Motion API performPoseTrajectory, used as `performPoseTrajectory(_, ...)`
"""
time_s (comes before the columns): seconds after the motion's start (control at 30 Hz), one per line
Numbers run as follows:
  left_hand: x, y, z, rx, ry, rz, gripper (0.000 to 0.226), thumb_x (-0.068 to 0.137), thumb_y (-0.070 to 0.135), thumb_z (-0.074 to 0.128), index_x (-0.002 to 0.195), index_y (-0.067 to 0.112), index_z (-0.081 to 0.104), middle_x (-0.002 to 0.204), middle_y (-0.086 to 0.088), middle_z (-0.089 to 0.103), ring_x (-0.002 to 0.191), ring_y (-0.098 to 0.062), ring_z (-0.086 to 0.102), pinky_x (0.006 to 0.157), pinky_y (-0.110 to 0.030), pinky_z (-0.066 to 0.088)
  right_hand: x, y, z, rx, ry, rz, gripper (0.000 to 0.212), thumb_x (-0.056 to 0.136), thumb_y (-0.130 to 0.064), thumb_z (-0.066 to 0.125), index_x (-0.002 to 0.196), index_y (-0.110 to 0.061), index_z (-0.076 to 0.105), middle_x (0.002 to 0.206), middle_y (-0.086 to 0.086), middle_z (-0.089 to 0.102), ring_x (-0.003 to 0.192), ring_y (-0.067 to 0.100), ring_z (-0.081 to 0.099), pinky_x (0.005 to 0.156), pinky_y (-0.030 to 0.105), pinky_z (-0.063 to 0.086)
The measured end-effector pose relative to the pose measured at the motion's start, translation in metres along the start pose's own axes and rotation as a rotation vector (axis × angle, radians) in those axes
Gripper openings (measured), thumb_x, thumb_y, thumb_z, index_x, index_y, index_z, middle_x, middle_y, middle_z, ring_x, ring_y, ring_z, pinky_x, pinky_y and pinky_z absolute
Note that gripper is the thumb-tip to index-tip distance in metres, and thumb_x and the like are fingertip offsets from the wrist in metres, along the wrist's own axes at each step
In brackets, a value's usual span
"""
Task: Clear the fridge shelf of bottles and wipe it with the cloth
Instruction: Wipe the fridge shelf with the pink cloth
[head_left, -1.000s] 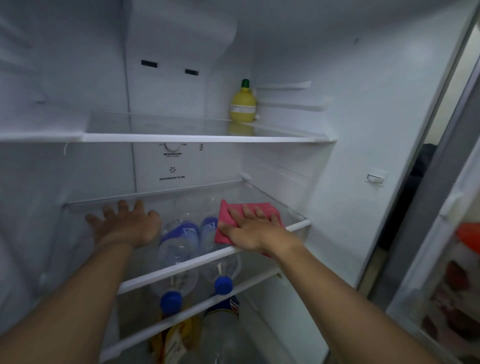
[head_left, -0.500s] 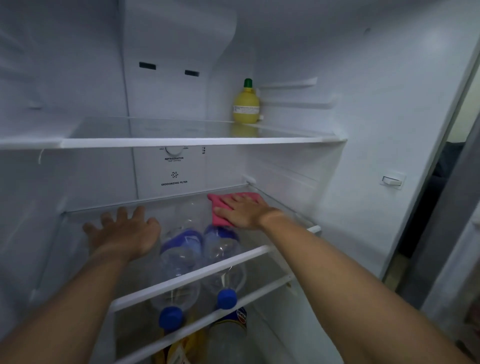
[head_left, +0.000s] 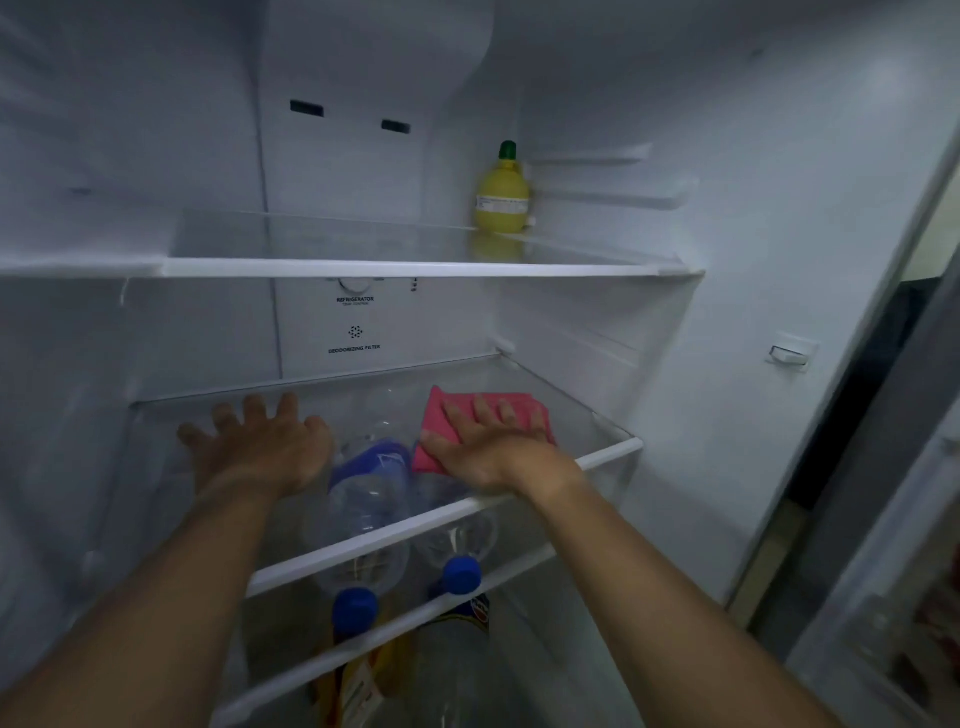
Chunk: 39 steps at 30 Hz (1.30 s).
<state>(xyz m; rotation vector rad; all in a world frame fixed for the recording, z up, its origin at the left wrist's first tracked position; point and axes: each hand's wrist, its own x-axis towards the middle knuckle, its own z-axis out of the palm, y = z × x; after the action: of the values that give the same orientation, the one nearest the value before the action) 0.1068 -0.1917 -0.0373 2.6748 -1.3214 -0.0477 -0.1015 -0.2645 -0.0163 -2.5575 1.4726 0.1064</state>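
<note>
A pink cloth (head_left: 457, 410) lies flat on the middle glass shelf (head_left: 597, 415) of the open fridge, right of centre. My right hand (head_left: 493, 447) presses down on it with fingers spread. My left hand (head_left: 265, 447) rests flat on the same shelf to the left, fingers apart, holding nothing. Two clear water bottles with blue caps (head_left: 369, 525) lie on their sides on the shelf below, seen through the glass.
A yellow lemon-juice bottle with a green cap (head_left: 501, 197) stands at the back right of the upper shelf (head_left: 363, 267). More bottles (head_left: 358, 680) sit lower down. The fridge door (head_left: 893, 597) hangs open at the right.
My right hand slid the cloth to the back of the shelf, then back toward the front right. My left hand stayed flat in place.
</note>
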Motion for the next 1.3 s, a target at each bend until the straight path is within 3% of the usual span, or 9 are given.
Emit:
performPoseTrajectory(0.13, 0.0, 0.0, 0.0, 0.005, -0.008, -0.001, 0.062, 0.097, 0.049, 0.017, 0.156, 0.03, 0.016, 0.166, -0.005, 0.008, 0.15, -0.036, 0.009, 0.116, -0.06, 0.006, 0.0, -0.034, 0.011, 0.0, -0.001, -0.147, 0.076, 0.096, -0.075, 0.017, 0.161, -0.041, -0.005, 0.171, -0.001, -0.011, 0.155, 0.034, -0.013, 0.119, 0.057, -0.011)
performPoseTrajectory(0.3, -0.001, 0.001, -0.002, -0.027, -0.04, -0.007, 0.062, 0.099, 0.049, 0.017, 0.158, 0.028, 0.011, 0.167, -0.005, 0.002, 0.152, -0.036, 0.003, 0.118, -0.059, 0.001, 0.013, -0.006, 0.006, -0.115, 0.017, -0.272, 0.077, 0.092, -0.08, 0.011, 0.159, -0.046, -0.003, 0.171, -0.005, -0.006, 0.157, 0.025, -0.006, 0.123, 0.053, -0.004)
performPoseTrajectory(0.4, -0.003, 0.001, -0.002, -0.026, -0.038, -0.007, 0.062, 0.1, 0.047, 0.017, 0.158, 0.027, 0.012, 0.166, -0.005, 0.003, 0.152, -0.035, 0.003, 0.119, -0.059, -0.001, 0.025, 0.039, -0.002, -0.167, 0.014, -0.224, 0.115, 0.057, -0.1, -0.011, 0.158, -0.047, -0.007, 0.172, -0.004, -0.003, 0.157, 0.022, -0.003, 0.123, 0.055, 0.003)
performPoseTrajectory(0.47, -0.002, 0.001, -0.002, -0.017, -0.023, -0.01, 0.061, 0.099, 0.047, 0.016, 0.157, 0.027, 0.015, 0.166, -0.005, 0.006, 0.152, -0.035, 0.004, 0.118, -0.06, -0.001, 0.029, 0.071, -0.005, -0.175, 0.068, -0.088, 0.122, 0.047, -0.1, -0.019, 0.157, -0.049, -0.008, 0.172, -0.002, 0.003, 0.157, 0.025, 0.003, 0.123, 0.054, 0.005)
performPoseTrajectory(0.57, -0.001, 0.003, -0.003, -0.016, -0.014, -0.011, 0.061, 0.099, 0.047, 0.015, 0.157, 0.027, 0.017, 0.166, -0.007, 0.008, 0.151, -0.036, 0.005, 0.118, -0.06, 0.0, 0.028, 0.088, -0.006, -0.164, 0.122, 0.047, 0.109, 0.055, -0.094, -0.017, 0.156, -0.052, -0.012, 0.172, -0.001, 0.002, 0.157, 0.027, 0.001, 0.124, 0.048, 0.001)
performPoseTrajectory(0.67, -0.002, 0.002, -0.003, -0.015, -0.01, -0.01, 0.063, 0.099, 0.05, 0.013, 0.157, 0.026, 0.015, 0.166, -0.008, 0.007, 0.151, -0.037, 0.006, 0.118, -0.06, 0.0, 0.02, 0.05, -0.003, -0.103, 0.095, 0.072, 0.086, 0.081, -0.086, 0.004, 0.158, -0.048, -0.009, 0.172, 0.0, -0.002, 0.157, 0.031, 0.001, 0.122, 0.056, 0.0)
performPoseTrajectory(0.83, -0.004, 0.002, -0.004, -0.022, -0.009, -0.011, 0.065, 0.098, 0.053, 0.014, 0.157, 0.026, 0.017, 0.166, -0.008, 0.009, 0.151, -0.037, 0.007, 0.117, -0.061, 0.0, -0.02, -0.019, 0.015, -0.089, 0.017, -0.257, 0.073, 0.095, -0.077, 0.016, 0.158, -0.046, -0.004, 0.171, -0.006, -0.007, 0.157, 0.025, -0.007, 0.122, 0.057, -0.006)
performPoseTrajectory(1.03, -0.005, 0.002, -0.004, -0.019, 0.0, -0.017, 0.063, 0.098, 0.052, 0.015, 0.155, 0.027, 0.021, 0.164, -0.008, 0.014, 0.15, -0.037, 0.01, 0.117, -0.06, 0.004, -0.069, -0.018, 0.026, -0.029, 0.067, -0.481, 0.063, 0.101, -0.068, 0.02, 0.159, -0.047, 0.005, 0.17, -0.015, 0.002, 0.156, 0.011, -0.003, 0.123, 0.049, -0.009)
performPoseTrajectory(1.3, -0.006, 0.003, -0.006, -0.02, -0.037, -0.013, 0.064, 0.099, 0.052, 0.012, 0.158, 0.026, 0.012, 0.166, -0.008, 0.005, 0.151, -0.037, 0.004, 0.118, -0.06, -0.001, -0.015, 0.081, 0.003, -0.019, 0.082, -0.099, 0.091, 0.08, -0.093, 0.005, 0.159, -0.048, -0.001, 0.171, -0.009, 0.003, 0.157, 0.015, 0.003, 0.125, 0.051, 0.001)
